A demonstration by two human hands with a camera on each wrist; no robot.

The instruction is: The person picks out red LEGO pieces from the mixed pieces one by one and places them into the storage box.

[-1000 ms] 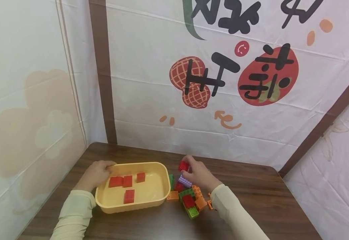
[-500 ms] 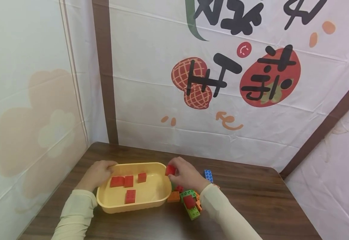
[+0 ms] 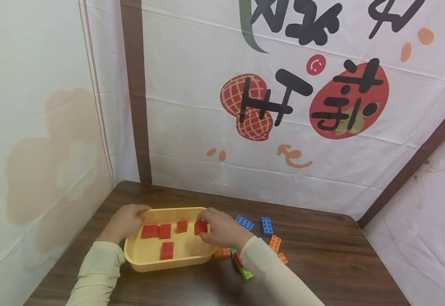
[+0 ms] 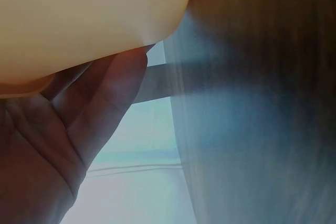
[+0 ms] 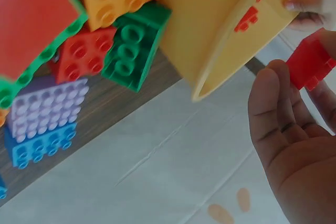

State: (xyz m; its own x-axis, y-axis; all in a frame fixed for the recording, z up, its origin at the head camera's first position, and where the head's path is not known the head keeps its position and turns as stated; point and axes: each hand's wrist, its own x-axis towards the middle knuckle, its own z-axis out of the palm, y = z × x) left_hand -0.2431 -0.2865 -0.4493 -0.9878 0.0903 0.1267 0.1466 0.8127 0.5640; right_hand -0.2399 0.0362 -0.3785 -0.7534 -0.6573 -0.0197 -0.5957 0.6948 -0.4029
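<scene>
A yellow plastic tub (image 3: 184,246) stands on the table with several red toy bricks on its floor, among them a red brick (image 3: 166,250) near the front. My left hand (image 3: 124,224) grips the tub's left end; in the left wrist view its fingers (image 4: 113,87) lie along the outer wall. My right hand (image 3: 224,228) reaches over the tub's right end and pinches a red building brick (image 3: 201,228) between thumb and fingers. The right wrist view shows that held brick (image 5: 313,59) with its studs, above the rim.
Beside the tub's right end lie loose bricks: a green one (image 5: 131,48), a purple one (image 5: 50,106) and orange ones (image 3: 275,243). Blue bricks (image 3: 266,226) lie farther right. A printed cloth wall (image 3: 192,127) rises behind the dark wooden table (image 3: 322,255).
My right hand has carried the red brick leftward from the pile to over the tub. Blue and orange bricks on the right have come into view. My left hand stays at the tub.
</scene>
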